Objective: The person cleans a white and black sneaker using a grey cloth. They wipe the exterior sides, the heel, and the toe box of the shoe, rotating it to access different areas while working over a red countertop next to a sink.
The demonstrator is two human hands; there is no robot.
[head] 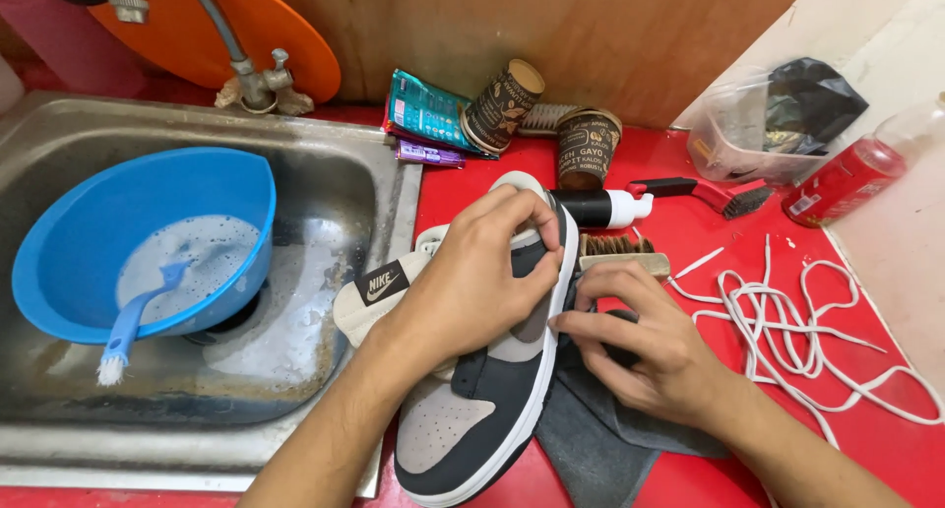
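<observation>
A grey and dark sneaker [482, 410] with a white sole lies on its side on the red counter [866, 449], toe toward me. My left hand [472, 282] grips it over the heel and collar. My right hand [640, 341] presses a dark grey cloth [591, 439] against the sole edge at the shoe's right side. The shoe's tongue [379, 291] sticks out to the left, over the sink rim.
A steel sink [295, 350] at left holds a blue bowl [89, 242] of soapy water and a blue brush [123, 336]. White laces [787, 331] lie at right. Behind the shoe are a wooden brush [620, 252], a white-capped bottle [605, 209], two paper cups, a red brush and a red bottle [842, 181].
</observation>
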